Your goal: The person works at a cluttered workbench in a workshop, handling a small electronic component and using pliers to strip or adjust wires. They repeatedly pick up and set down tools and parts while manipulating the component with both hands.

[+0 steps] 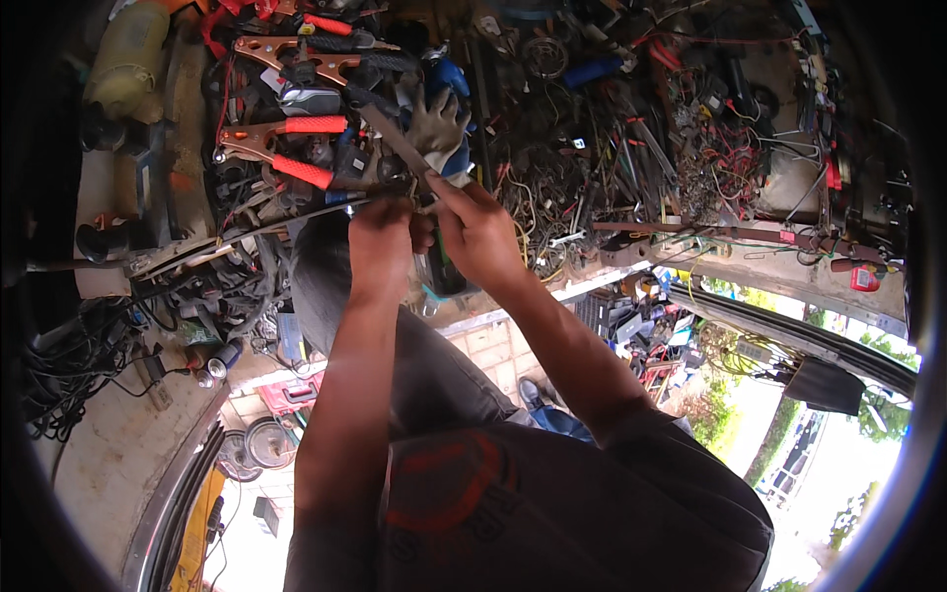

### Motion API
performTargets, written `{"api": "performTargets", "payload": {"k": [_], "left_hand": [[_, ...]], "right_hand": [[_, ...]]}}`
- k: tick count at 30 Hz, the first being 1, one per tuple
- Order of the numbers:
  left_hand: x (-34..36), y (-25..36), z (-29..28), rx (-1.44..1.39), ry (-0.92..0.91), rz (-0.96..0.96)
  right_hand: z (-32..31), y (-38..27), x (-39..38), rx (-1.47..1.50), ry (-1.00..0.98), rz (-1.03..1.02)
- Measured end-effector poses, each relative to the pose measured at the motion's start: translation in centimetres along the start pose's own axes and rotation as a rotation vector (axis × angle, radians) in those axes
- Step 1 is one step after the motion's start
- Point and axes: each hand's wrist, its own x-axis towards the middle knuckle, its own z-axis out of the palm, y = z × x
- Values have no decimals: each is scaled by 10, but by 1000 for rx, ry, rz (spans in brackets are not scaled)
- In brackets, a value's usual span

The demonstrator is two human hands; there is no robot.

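Note:
My right hand [481, 237] is closed around the near end of a long flat metal bar [395, 138], perhaps a file. The bar slants up and to the left, with a dark far end. Close beside it, my left hand [380, 242] is curled into a fist, and what its fingers hold is hidden. A thin grey cable [296, 215] runs from the left up to this fist; I cannot tell whether it is gripped. Just beyond both hands lies a grey work glove [439, 128]. Large copper-coloured clamps [252, 140] with red handles lie to the left.
Tangled wires [705, 158] and loose tools cover the right of the cluttered surface. A yellowish plastic bottle [128, 59] lies at far left, above a heap of black cables [79, 345]. Below the ledge is a tiled floor [488, 350]; a blue shoe [531, 393] shows there.

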Motion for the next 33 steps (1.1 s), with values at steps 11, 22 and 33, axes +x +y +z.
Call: {"api": "performTargets", "payload": {"k": [11,22,33], "left_hand": [[-52,20,-5,-10,-42,149],[-97,40,-18,50,106,429],[-100,74,-35,100,164,440]], "right_hand": [[-25,-40,16,718,-109,407],[-19,-97,37,870,-208,351],[2,-124,109,747,-138,392]]}}
